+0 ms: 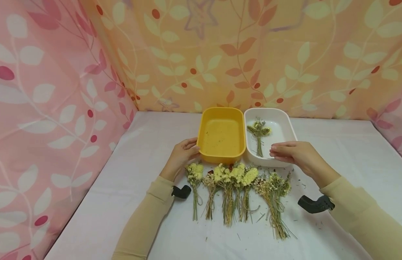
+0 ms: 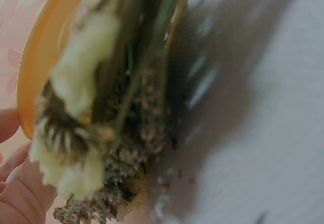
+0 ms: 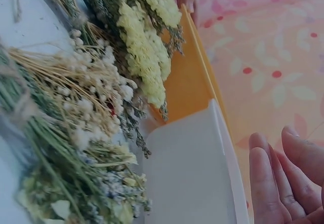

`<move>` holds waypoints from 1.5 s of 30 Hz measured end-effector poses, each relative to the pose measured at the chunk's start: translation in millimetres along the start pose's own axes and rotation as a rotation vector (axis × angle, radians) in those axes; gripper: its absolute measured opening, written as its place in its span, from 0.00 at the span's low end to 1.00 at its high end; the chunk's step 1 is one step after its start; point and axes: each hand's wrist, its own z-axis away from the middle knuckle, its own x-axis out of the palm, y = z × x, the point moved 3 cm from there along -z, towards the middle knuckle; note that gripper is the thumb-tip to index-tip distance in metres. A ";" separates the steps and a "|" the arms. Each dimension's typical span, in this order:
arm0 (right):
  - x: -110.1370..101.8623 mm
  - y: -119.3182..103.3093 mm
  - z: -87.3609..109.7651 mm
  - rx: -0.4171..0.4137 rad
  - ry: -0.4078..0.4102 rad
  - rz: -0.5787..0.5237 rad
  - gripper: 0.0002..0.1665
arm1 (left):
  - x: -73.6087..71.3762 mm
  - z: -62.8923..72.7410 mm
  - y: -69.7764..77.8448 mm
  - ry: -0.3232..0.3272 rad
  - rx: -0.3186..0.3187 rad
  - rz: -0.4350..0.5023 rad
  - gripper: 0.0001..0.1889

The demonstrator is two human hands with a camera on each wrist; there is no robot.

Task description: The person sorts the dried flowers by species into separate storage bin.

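My left hand (image 1: 184, 153) rests at the left side of a yellow tray (image 1: 222, 159), its fingertips against the outer wall near the rim. In the left wrist view, fingers (image 2: 7, 125) touch the tray's edge. My right hand (image 1: 293, 151) is over the front right corner of a white tray (image 1: 269, 162). Nothing shows between its thumb and fingers (image 3: 266, 183) in the right wrist view. One small bunch of dried flowers (image 1: 259, 131) lies inside the white tray. Several tied bunches of dried flowers (image 1: 230, 177) lie in a row before both trays, stems toward me.
Side by side, the trays stand near the back of a table with a white cloth (image 1: 139, 144). Scraps of stem (image 1: 261, 217) are scattered around the bunches. Flowered curtains hang behind and at the sides. A black wrist mount (image 1: 181, 191) is on each sleeve.
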 end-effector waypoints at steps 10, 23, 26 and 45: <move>0.3 12.9 24.7 -0.036 -0.016 0.044 0.05 | -1.4 0.8 0.7 -0.010 -0.009 0.016 0.28; 0.8 39.0 50.6 -0.037 -0.007 0.081 0.16 | 1.4 -1.4 -2.0 -0.030 -0.006 0.012 0.28; -0.6 45.2 55.2 -0.021 0.018 0.110 0.19 | 2.1 -2.1 -2.5 -0.026 -0.003 0.001 0.27; -3.9 79.0 75.2 0.084 -0.007 0.048 0.20 | -0.4 -0.5 0.6 -0.024 0.012 -0.005 0.28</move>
